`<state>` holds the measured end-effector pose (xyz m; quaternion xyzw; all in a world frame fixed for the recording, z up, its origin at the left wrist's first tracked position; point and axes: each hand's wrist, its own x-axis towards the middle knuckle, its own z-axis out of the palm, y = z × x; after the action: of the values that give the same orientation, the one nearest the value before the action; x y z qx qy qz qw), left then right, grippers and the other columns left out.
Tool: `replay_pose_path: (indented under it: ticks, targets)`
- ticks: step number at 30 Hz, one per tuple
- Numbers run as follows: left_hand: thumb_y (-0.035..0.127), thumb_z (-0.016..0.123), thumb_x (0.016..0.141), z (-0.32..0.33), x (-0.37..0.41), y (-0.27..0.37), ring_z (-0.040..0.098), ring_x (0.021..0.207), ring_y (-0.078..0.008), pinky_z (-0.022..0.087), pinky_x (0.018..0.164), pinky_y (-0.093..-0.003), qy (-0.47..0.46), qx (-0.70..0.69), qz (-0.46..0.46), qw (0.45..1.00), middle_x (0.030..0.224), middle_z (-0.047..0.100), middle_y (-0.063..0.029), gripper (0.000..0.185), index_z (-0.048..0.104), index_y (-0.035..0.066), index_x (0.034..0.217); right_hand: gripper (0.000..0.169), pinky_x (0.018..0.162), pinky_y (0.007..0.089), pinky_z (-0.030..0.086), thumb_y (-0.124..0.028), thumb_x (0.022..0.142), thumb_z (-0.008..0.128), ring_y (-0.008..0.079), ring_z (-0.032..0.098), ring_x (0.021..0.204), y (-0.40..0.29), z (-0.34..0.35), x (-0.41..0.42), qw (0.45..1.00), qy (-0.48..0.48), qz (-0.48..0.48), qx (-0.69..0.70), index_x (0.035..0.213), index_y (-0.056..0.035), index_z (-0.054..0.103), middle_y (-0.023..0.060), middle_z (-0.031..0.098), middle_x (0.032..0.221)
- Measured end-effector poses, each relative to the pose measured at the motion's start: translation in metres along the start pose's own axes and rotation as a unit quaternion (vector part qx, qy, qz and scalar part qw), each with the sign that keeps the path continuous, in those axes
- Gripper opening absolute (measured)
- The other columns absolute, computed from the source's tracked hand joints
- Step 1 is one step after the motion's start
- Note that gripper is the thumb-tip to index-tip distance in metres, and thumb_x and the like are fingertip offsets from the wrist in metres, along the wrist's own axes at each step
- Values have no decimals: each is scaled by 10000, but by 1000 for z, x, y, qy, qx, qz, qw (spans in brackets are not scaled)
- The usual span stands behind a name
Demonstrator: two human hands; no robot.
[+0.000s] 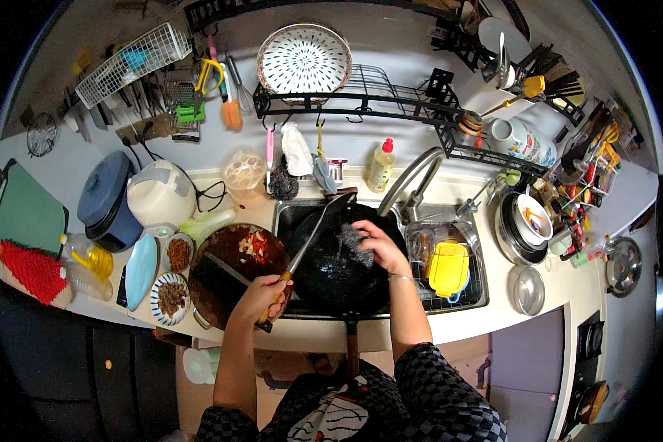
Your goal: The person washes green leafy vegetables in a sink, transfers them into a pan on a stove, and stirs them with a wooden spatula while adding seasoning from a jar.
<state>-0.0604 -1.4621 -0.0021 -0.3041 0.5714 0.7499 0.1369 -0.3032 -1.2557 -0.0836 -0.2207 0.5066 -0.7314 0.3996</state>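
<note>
A black wok [331,287] rests in the left sink basin, its wooden handle [352,345] pointing towards me. My left hand [262,298] is closed around the wooden handle of a metal spatula [312,237], whose dark blade reaches over the wok's far side. In my right hand [384,246] is a grey steel wool scrubber [356,243], held above the inside of the wok. Just left of the sink lies a round wooden chopping board [212,248]. On it are chopped red and pale pieces [254,246] and a cleaver [226,282].
A curved faucet [420,166] arches behind the sink. The right basin holds a yellow lidded container [448,269]. Left of the board stand a plate of minced meat [171,298] and a rice cooker [162,196]. A dish soap bottle [382,166] stands behind; stacked bowls [522,226] are at right.
</note>
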Motion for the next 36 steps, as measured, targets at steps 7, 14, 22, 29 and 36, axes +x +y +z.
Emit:
replay_pose_path:
  ticks: [7, 14, 22, 29, 36]
  targets:
    - [155, 426, 954, -2, 15, -32, 371, 400, -83, 316, 368, -246, 19, 3, 16, 1000, 582, 430, -1, 207, 520, -19, 1014, 467, 788, 434, 482, -60, 603, 623, 405, 570, 888, 72, -32, 13, 749, 160, 71, -639, 1055, -67, 507, 189, 584, 1007]
    - [230, 564, 894, 11, -9, -58, 381, 452, -63, 327, 406, -232, 11, 5, 9, 1000, 614, 431, 26, 189, 508, 60, 834, 458, 751, 450, 473, -27, 573, 688, 377, 512, 931, 18, -22, 107, 656, 218, -117, -713, 990, -33, 498, 173, 529, 1004]
    - [230, 516, 925, 42, 7, -79, 435, 506, -89, 379, 469, -274, -20, -4, -19, 1000, 623, 476, 7, 210, 570, 28, 937, 211, 716, 441, 470, -34, 706, 613, 374, 571, 847, 12, -27, 186, 764, 242, -205, -562, 911, -23, 565, 187, 591, 923]
    - [342, 524, 899, 83, 34, -96, 486, 558, -95, 402, 493, -256, -37, -36, -11, 999, 674, 520, -1, 315, 603, 40, 943, 88, 611, 318, 486, -48, 737, 614, 245, 617, 635, 59, -16, 47, 824, 265, -154, -476, 817, -17, 597, 144, 627, 705]
    - [547, 341, 919, 107, 43, -80, 497, 478, -108, 415, 449, -250, -71, 45, 30, 996, 580, 518, -19, 582, 617, 35, 917, 446, 516, 300, 493, -366, 869, 538, 180, 625, 536, 33, -47, -85, 835, 281, 168, -442, 625, -6, 637, 104, 611, 541]
